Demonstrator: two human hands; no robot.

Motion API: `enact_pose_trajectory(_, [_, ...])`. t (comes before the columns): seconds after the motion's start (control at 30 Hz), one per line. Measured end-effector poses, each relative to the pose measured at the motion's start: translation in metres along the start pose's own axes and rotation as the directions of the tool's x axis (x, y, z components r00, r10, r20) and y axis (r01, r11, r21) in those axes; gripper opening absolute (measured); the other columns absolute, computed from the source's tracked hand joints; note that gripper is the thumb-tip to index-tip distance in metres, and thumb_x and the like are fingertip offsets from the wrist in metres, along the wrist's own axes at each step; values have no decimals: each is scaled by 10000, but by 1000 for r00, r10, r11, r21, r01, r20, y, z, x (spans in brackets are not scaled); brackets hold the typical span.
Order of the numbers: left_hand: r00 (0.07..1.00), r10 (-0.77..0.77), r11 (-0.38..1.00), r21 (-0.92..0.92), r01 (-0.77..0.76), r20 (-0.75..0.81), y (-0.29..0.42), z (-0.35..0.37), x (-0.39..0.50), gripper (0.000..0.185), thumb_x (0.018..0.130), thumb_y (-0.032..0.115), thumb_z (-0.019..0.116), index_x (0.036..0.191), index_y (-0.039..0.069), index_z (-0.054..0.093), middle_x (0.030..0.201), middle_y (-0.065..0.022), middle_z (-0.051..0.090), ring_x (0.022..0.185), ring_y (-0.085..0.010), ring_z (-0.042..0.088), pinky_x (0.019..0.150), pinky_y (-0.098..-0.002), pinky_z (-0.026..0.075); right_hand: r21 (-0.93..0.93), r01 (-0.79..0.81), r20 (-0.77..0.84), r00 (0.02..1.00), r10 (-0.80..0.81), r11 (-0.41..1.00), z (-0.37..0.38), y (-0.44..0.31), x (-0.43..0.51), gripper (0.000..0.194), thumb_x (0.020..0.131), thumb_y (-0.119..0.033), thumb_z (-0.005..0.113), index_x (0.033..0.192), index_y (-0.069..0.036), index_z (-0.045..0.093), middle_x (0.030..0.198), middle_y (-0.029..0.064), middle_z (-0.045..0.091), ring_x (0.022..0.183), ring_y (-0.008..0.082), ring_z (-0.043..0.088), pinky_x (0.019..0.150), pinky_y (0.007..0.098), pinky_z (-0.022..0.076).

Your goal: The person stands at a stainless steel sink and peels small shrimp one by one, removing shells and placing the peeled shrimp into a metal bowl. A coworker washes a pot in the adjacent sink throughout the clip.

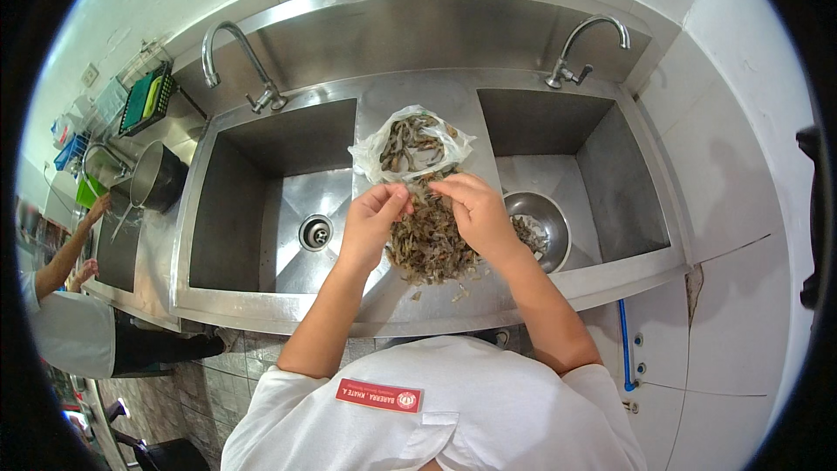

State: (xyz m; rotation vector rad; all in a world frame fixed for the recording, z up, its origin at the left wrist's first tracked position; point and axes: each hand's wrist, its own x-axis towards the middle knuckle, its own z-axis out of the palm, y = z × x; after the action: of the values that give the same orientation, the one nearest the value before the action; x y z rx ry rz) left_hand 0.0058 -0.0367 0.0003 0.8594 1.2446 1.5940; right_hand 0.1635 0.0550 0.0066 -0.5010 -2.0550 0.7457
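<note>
A translucent plastic bag (366, 154) of small unpeeled shrimp (410, 142) lies open-mouthed on the steel divider between two sink basins. Just below it, a heap of brownish shrimp shells (435, 242) is piled on the same divider. Over the top of this heap, my left hand (381, 212) pinches thumb against forefinger at a small thing, probably a shrimp, too hidden to tell. Facing it from the right, my right hand (474, 209) has its fingertips drawn together; whether they grip anything is unclear. A round steel bowl (560, 235) in the right basin holds pale peeled shrimp (528, 233), partly behind my right forearm.
Curved faucets rise behind the left basin (242, 52) and right basin (582, 46). Farther left stand a large metal pot (157, 176) and a black basket (147, 101) with green items. A co-worker (72, 333) is at another sink there. A wall (719, 209) bounds the right side.
</note>
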Motion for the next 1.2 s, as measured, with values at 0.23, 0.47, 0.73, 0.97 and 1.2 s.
enact_pose_trajectory(0.23, [1000,28,999,44,-29,8,-2,8,-5,165,905,169,600,918,7,630,794,3,607,739,-64,517,675,-207,404,249,-204,124,976,178,947,5,-16,6,198,803,-90,670,976,7,655,873,88,647,747,156,587,648,260,455])
enact_pose_trajectory(0.47, [1000,-4,998,58,4,-8,-2,6,-7,183,901,191,609,865,13,630,751,11,593,688,-63,481,648,-210,385,185,-212,98,976,196,960,11,-13,3,167,769,-79,705,880,39,664,767,84,640,664,134,561,608,252,435])
enact_pose_trajectory(0.73, [1000,-5,998,69,3,29,-1,4,-9,170,893,183,619,915,14,611,805,4,608,713,-66,517,675,-202,405,203,-196,99,979,179,959,5,-14,5,163,758,-57,698,865,60,659,773,99,652,666,143,573,593,260,439])
enact_pose_trajectory(0.97, [996,-29,996,83,22,83,2,-1,-9,155,884,178,630,911,27,610,810,2,611,752,-67,544,700,-202,416,14,-58,14,998,58,998,7,-9,4,92,727,-80,665,780,-5,674,730,97,642,667,254,596,639,337,428])
enact_pose_trajectory(1.2, [996,-31,999,-16,33,80,1,-6,-9,134,866,161,639,882,30,612,784,6,597,706,-70,505,679,-212,399,-380,146,34,989,-144,913,8,3,1,48,709,-96,691,734,-66,664,696,39,614,706,225,575,666,348,374])
